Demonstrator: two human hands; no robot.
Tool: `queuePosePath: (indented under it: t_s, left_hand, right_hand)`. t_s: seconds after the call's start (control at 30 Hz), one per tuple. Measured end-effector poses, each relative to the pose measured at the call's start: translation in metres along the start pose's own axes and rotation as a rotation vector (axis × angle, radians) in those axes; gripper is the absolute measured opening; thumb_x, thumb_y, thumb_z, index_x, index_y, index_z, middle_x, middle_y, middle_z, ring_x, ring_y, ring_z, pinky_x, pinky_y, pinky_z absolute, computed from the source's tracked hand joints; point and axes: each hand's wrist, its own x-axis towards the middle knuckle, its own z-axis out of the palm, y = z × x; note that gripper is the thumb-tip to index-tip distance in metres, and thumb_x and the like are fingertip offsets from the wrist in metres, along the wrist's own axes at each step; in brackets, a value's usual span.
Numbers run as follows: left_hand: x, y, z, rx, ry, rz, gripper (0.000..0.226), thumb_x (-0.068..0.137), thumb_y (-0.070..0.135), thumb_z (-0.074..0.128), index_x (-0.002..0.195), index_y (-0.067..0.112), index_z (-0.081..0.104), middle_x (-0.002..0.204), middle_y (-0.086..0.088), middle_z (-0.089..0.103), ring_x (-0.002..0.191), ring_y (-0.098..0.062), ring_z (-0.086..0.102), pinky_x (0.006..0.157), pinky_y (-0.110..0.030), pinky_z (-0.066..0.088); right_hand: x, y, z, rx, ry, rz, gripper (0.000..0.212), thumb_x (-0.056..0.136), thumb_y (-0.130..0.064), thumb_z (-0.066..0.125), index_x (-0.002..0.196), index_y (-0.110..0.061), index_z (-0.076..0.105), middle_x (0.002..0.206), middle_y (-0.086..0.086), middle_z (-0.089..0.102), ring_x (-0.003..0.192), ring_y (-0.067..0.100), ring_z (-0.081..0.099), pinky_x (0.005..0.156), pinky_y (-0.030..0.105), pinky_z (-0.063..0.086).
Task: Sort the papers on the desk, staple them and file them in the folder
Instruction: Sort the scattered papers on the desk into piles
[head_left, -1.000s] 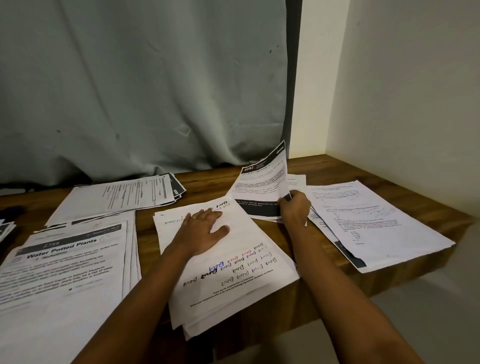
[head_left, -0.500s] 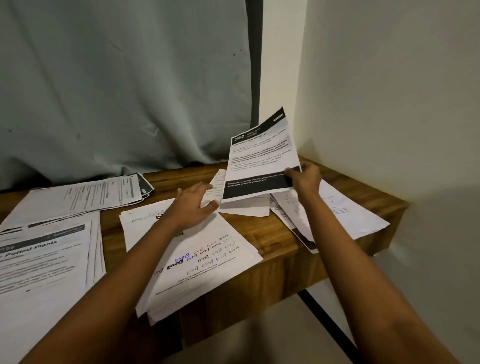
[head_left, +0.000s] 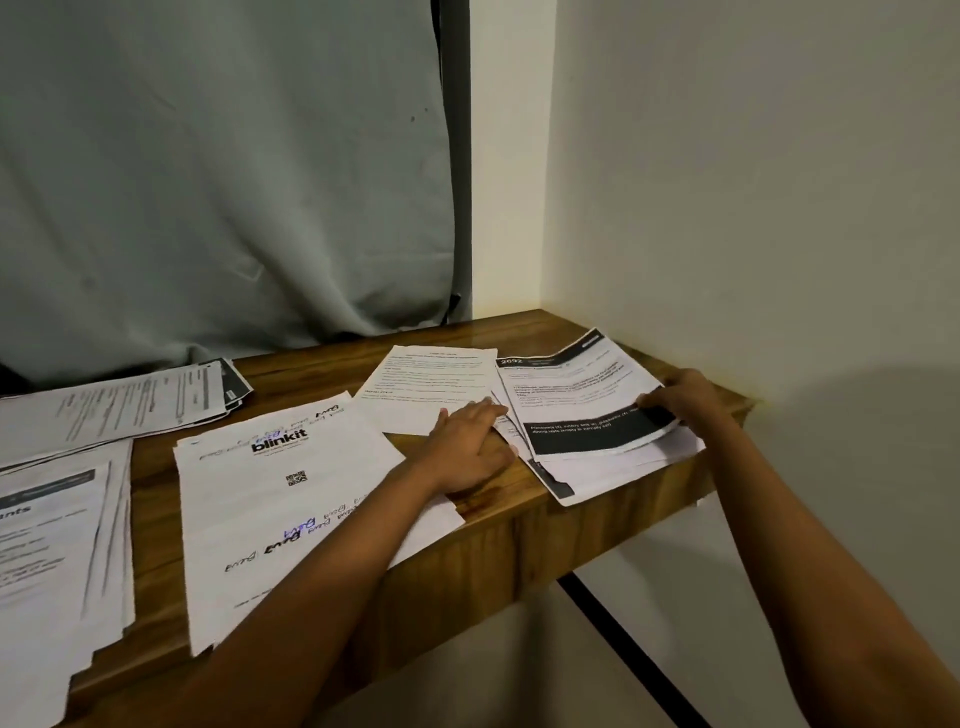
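My right hand (head_left: 685, 402) pinches the right edge of a sheet with black bands (head_left: 576, 400), which now lies almost flat on the pile at the desk's right end (head_left: 623, 467). My left hand (head_left: 470, 447) rests on the desk with its fingertips on the lower edge of a white text sheet (head_left: 431, 387), beside that pile. A stack topped by a "blinkit" page (head_left: 280, 493) lies under my left forearm.
Two more paper stacks lie at the left: one near the front edge (head_left: 57, 545), one at the back (head_left: 119, 402). The wooden desk (head_left: 519, 530) ends at the white wall on the right. A grey curtain hangs behind.
My right hand lowered the black-banded sheet from upright in the air down onto the right pile. My left hand moved off the "blinkit" stack to the text sheet.
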Motion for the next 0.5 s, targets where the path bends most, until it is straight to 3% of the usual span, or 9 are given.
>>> queuePosePath:
  t_s: [0.13, 0.23, 0.3, 0.4, 0.5]
  left_hand:
    - [0.010, 0.009, 0.017, 0.076, -0.074, 0.054, 0.064, 0.096, 0.054, 0.039, 0.151, 0.029, 0.017, 0.160, 0.001, 0.007, 0.147, -0.019, 0.005, 0.117, -0.046, -0.005]
    - [0.012, 0.012, 0.024, 0.105, -0.116, 0.064, 0.062, 0.096, 0.056, 0.036, 0.151, 0.030, 0.021, 0.160, 0.000, 0.008, 0.148, -0.020, 0.003, 0.117, -0.049, -0.005]
    - [0.012, 0.012, 0.026, 0.105, -0.147, 0.055, 0.062, 0.096, 0.056, 0.035, 0.150, 0.029, 0.023, 0.160, 0.000, 0.011, 0.147, -0.021, 0.005, 0.117, -0.050, -0.003]
    - [0.010, 0.010, 0.028, 0.070, -0.168, 0.048, 0.061, 0.096, 0.055, 0.037, 0.150, 0.029, 0.024, 0.159, 0.000, 0.014, 0.147, -0.021, 0.011, 0.118, -0.047, 0.004]
    - [0.006, 0.005, 0.020, 0.019, -0.132, 0.040, 0.060, 0.097, 0.052, 0.038, 0.149, 0.027, 0.025, 0.159, 0.000, 0.016, 0.146, -0.022, 0.015, 0.119, -0.045, 0.010]
  right_hand:
    - [0.005, 0.008, 0.000, -0.390, 0.052, -0.053, 0.034, 0.079, -0.027, 0.074, 0.100, -0.003, 0.063, 0.098, 0.014, 0.065, 0.083, 0.026, 0.058, 0.076, 0.033, 0.050]
    - [0.001, 0.003, 0.003, -0.781, 0.181, -0.046, 0.047, 0.083, -0.045, 0.064, 0.115, -0.010, 0.058, 0.117, 0.011, 0.061, 0.113, 0.029, 0.051, 0.098, 0.042, 0.039]
    - [-0.004, -0.005, 0.011, -0.824, 0.222, -0.201, 0.055, 0.090, -0.049, 0.053, 0.128, -0.010, 0.051, 0.133, 0.014, 0.051, 0.127, 0.031, 0.040, 0.103, 0.044, 0.033]
    - [-0.014, -0.019, 0.037, -0.499, -0.058, -0.466, 0.062, 0.097, -0.047, 0.042, 0.147, -0.012, 0.031, 0.154, 0.014, 0.024, 0.142, 0.031, 0.021, 0.113, 0.044, 0.023]
    - [-0.020, -0.022, 0.066, -0.523, -0.396, -0.517, 0.063, 0.098, -0.049, 0.033, 0.152, -0.020, 0.015, 0.159, 0.008, 0.005, 0.146, 0.028, 0.003, 0.117, 0.047, 0.008]
